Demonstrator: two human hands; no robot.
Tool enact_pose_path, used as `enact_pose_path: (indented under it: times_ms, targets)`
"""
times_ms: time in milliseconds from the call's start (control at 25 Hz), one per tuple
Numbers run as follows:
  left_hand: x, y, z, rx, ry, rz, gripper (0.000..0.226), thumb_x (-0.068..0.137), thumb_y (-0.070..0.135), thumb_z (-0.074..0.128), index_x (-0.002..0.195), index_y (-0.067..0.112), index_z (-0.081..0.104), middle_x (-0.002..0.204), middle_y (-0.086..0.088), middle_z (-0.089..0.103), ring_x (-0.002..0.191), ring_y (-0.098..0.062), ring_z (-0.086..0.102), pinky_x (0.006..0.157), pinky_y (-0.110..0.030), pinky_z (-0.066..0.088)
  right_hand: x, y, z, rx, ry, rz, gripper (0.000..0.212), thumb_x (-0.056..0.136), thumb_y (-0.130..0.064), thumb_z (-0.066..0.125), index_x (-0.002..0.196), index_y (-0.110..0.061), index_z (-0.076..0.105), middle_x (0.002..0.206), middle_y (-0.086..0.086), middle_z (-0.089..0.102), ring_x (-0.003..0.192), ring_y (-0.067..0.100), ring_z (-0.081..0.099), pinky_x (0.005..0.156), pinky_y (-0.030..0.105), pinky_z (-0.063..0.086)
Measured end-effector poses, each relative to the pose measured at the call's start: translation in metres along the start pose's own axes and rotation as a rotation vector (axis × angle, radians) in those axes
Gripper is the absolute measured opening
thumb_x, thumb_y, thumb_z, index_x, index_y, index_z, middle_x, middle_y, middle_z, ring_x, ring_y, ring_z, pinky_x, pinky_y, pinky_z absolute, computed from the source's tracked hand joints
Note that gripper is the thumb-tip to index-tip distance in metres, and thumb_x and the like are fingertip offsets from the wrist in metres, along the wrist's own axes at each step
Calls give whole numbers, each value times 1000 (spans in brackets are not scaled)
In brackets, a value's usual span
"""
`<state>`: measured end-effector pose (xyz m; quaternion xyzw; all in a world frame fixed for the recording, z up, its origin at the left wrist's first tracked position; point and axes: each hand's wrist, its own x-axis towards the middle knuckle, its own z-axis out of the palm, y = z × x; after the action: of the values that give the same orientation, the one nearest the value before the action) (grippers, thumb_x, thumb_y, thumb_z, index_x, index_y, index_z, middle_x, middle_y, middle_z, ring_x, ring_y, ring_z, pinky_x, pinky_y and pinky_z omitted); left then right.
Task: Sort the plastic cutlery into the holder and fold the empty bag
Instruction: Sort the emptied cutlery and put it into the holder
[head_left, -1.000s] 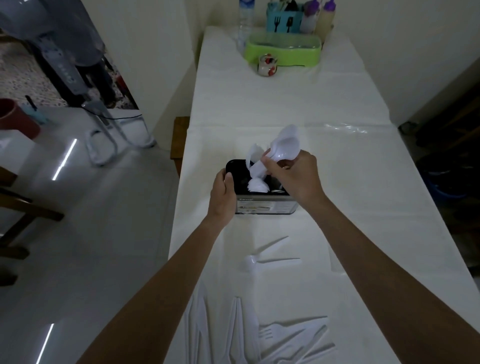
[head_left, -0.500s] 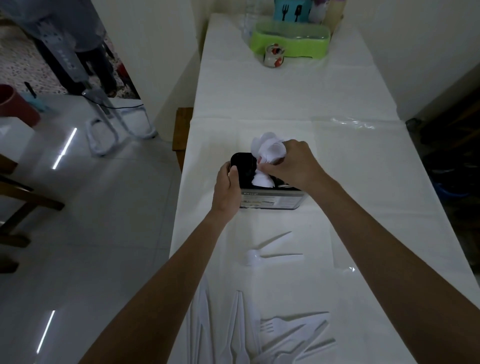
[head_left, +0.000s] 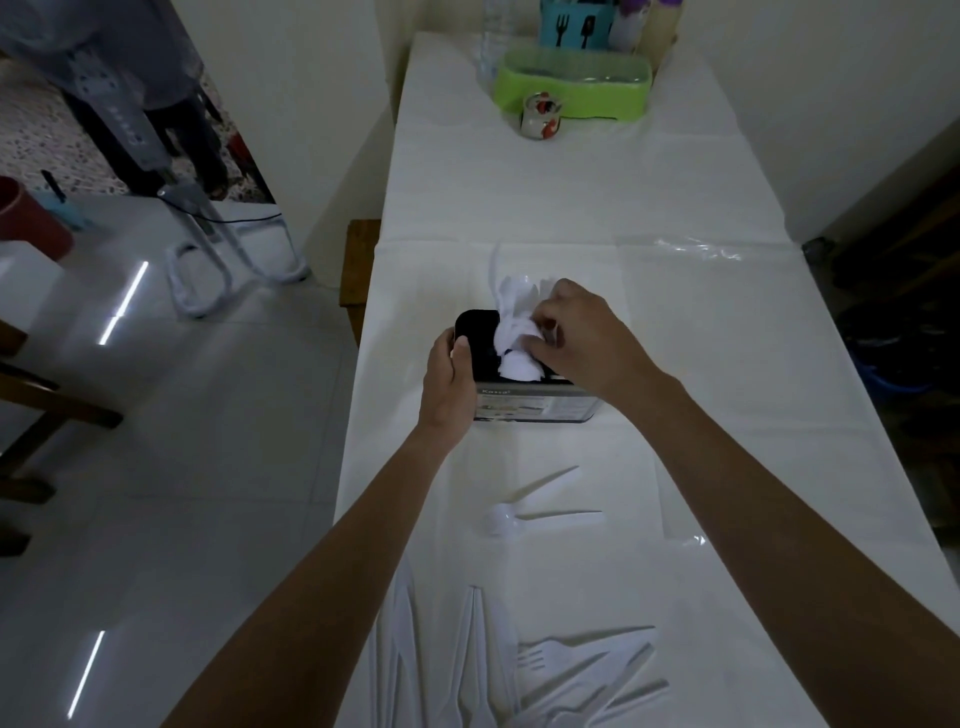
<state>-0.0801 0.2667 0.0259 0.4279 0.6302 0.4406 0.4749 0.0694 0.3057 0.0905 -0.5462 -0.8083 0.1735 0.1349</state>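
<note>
A black cutlery holder (head_left: 530, 405) stands mid-table with several white plastic spoons (head_left: 514, 338) upright in it. My left hand (head_left: 447, 379) grips the holder's left end. My right hand (head_left: 576, 332) is over the holder's top, fingers closed on the spoon bowls. One loose white spoon (head_left: 519, 519) lies on the cloth below the holder. Several white knives (head_left: 472, 660) and forks (head_left: 566, 665) lie near the front edge. A clear plastic bag (head_left: 691, 249) lies flat at the right, beyond the holder.
At the table's far end stand a green tray (head_left: 571, 88), a small jar (head_left: 540, 117), a teal cutlery caddy (head_left: 576, 23) and bottles. The table's left edge drops to a tiled floor, where a person's legs (head_left: 130, 130) and a white metal frame (head_left: 208, 260) are.
My right hand has lowered the spoons from above the holder down into it. The left hand has stayed on the holder's left end.
</note>
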Motion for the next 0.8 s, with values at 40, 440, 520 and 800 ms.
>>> enact_pose_path:
  times_ms: [40, 440, 520, 800]
  targets:
    - [0, 0, 0, 4, -3, -1, 38, 103, 26, 25, 135, 11, 38, 122, -4, 50, 106, -12, 49, 79, -13, 41, -1, 0, 1, 33, 14, 10, 22, 83, -27, 65, 87, -6, 66, 90, 3, 45, 76, 23, 54, 69, 33, 46]
    - [-4, 0, 1, 10, 42, -8, 38, 103, 31, 26, 133, 17, 44, 114, 2, 54, 106, -16, 55, 83, -21, 45, 4, -10, -14, -48, -9, -326, 75, 84, -16, 66, 147, -12, 26, 156, 5, 23, 143, 19, 24, 115, 32, 24]
    - [-5, -1, 2, -15, 69, -12, 37, 102, 30, 28, 132, 17, 47, 114, 2, 56, 98, -10, 56, 74, -11, 46, 5, -9, -8, -97, -75, -350, 60, 90, -11, 58, 144, -8, 33, 155, 8, 28, 144, 20, 25, 118, 32, 18]
    - [0, 2, 7, -51, 125, 3, 37, 103, 24, 29, 131, 11, 48, 114, 3, 54, 100, -9, 51, 67, 6, 38, -10, 8, -5, -118, -176, -358, 49, 97, -16, 36, 144, -1, 31, 152, 13, 33, 141, 26, 31, 115, 32, 18]
